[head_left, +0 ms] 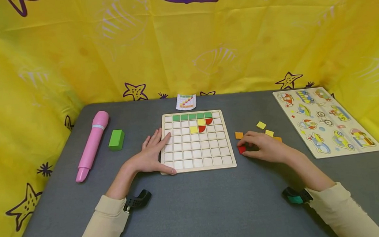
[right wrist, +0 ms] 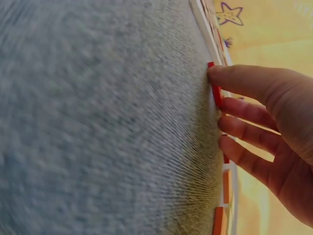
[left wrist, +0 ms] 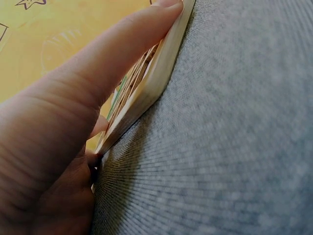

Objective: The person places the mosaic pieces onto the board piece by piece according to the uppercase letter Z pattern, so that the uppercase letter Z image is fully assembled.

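Observation:
A wooden grid board (head_left: pixel 197 164) lies flat, with a row of green squares (head_left: pixel 192 116) near its top edge. Yellow squares (head_left: pixel 194 129) and red quarter-round pieces (head_left: pixel 209 121) sit in cells below. My left hand (head_left: pixel 151 154), fingers spread, rests along the board's left edge; its thumb (left wrist: pixel 122 49) touches the near left corner in the left wrist view. To the right of the board, my right hand (head_left: pixel 265 146) pinches a red tile (head_left: pixel 242 149) between thumb and fingers at table level. The right wrist view shows the red tile (right wrist: pixel 215 88) edge-on under the thumb.
An orange tile (head_left: pixel 239 135) and yellow tiles (head_left: pixel 260 125) lie around the right hand. A small pattern card (head_left: pixel 186 102) is behind the board. Leftward are a green block (head_left: pixel 116 140) and a pink microphone-shaped toy (head_left: pixel 92 145); a picture puzzle board (head_left: pixel 325 123) lies far right.

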The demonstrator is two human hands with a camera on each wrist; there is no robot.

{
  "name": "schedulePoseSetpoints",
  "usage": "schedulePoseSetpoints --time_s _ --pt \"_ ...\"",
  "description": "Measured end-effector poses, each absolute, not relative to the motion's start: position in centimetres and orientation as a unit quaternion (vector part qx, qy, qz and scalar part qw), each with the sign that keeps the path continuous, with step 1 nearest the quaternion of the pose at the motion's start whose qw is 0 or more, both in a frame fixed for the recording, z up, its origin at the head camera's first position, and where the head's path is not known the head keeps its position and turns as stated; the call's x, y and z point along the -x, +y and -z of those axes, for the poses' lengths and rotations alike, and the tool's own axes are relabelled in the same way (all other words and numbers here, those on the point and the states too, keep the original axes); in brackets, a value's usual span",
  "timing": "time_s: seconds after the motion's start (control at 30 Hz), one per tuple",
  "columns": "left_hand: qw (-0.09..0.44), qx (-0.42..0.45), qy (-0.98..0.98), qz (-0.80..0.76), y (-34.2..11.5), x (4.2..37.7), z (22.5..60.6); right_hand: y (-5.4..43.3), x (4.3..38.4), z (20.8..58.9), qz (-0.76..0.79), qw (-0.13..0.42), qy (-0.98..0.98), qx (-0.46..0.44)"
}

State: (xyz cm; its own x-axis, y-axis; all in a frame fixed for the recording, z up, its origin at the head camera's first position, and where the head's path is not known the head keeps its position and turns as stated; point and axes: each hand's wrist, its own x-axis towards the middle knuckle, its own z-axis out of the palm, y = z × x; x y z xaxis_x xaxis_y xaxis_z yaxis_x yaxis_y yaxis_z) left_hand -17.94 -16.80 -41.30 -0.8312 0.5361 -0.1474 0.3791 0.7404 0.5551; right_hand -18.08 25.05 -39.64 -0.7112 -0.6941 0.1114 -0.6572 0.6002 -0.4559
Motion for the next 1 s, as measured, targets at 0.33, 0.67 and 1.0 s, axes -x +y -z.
schedulePoseSetpoints --time_s 0.33,0.67,1.0 --pt "0.147 -0.247 0.922 -0.260 -17.0 18.0 41.5 23.1 18.9 39.2 0.269 0.008 0.903 0.336" --pt "0.145 -0.253 0.920 -0.262 -17.1 18.1 41.4 16.0 20.9 39.0 0.293 0.020 0.905 0.309" --pt "0.151 -0.250 0.920 -0.261 -16.9 18.0 41.4 11.2 22.5 39.4 0.278 0.018 0.901 0.334"
